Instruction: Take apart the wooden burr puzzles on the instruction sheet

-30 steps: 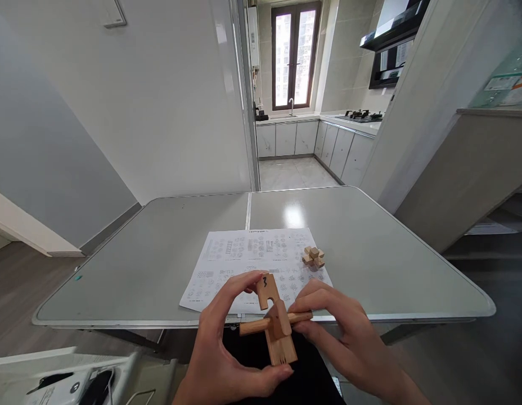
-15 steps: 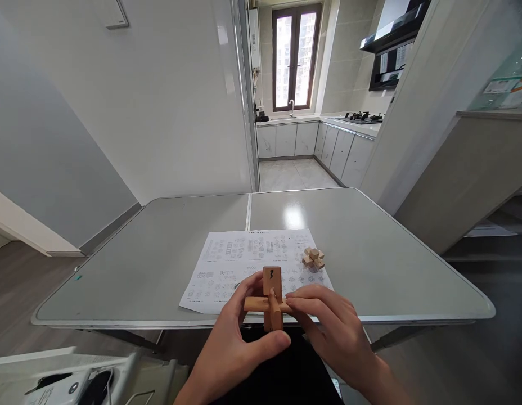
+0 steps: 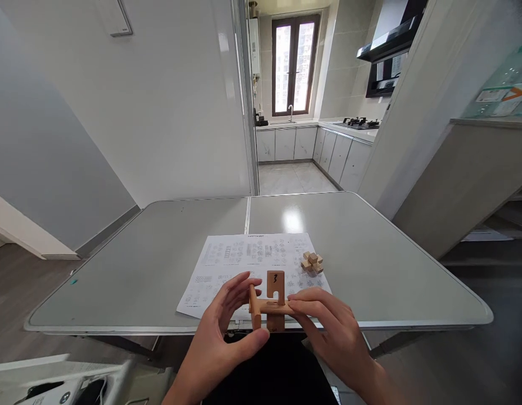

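Pinching rod (image 3: 267, 307) in right hand (image 3: 332, 322), lower centre; pointing left to slab (image 3: 255, 310) inside curled left hand (image 3: 219, 333), cannot tell if clamped.

the table (image 3: 396, 275) in front of me is a glossy pale grey one with rounded corners, a light trim along its edge and a pale seam (image 3: 247, 215) running in from the far side. window light makes a white glare just right of that seam. a white sheet of paper (image 3: 233, 253) lies flat across the middle, covered in rows of small printed figures, its lower side close to the near edge. at the sheet's right margin sits a small knot of interlocked wooden blocks (image 3: 312, 262). over by the left edge there's a tiny green speck (image 3: 73, 281).
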A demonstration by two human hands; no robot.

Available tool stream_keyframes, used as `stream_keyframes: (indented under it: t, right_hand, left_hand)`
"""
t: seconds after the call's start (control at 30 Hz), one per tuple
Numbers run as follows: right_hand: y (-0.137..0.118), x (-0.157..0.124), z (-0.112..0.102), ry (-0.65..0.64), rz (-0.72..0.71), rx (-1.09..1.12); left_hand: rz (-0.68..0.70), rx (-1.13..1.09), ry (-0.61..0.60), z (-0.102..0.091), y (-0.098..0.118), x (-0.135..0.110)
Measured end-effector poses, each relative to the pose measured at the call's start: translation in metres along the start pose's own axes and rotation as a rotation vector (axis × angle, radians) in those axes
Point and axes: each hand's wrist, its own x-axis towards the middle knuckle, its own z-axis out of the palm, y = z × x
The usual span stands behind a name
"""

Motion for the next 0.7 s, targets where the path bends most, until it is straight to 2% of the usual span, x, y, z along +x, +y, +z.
stream_keyframes:
  t: [0.1,0.2,0.33,0.4,0.53,0.7]
  right_hand:
    - [0.004,-0.003,0.003,-0.007,0.021,-0.004]
    - [0.009,-0.005,0.006,-0.022,0.063,0.013]
    - [0.019,-0.01,0.015,-0.047,0.144,0.065]
    - [0.025,-0.014,0.022,-0.066,0.185,0.079]
    - [0.04,-0.021,0.035,-0.112,0.269,0.082]
    - [0.05,-0.024,0.044,-0.14,0.37,0.088]
  left_hand:
    - [-0.008,0.01,0.029,-0.006,-0.002,0.001]
    - [0.01,0.119,0.105,-0.014,-0.011,0.007]
    - [0.056,0.451,0.294,-0.031,-0.039,0.022]
    - [0.081,0.57,0.327,-0.043,-0.056,0.032]
    - [0.099,0.688,0.313,-0.066,-0.085,0.049]
    - [0.05,0.723,0.286,-0.091,-0.105,0.066]
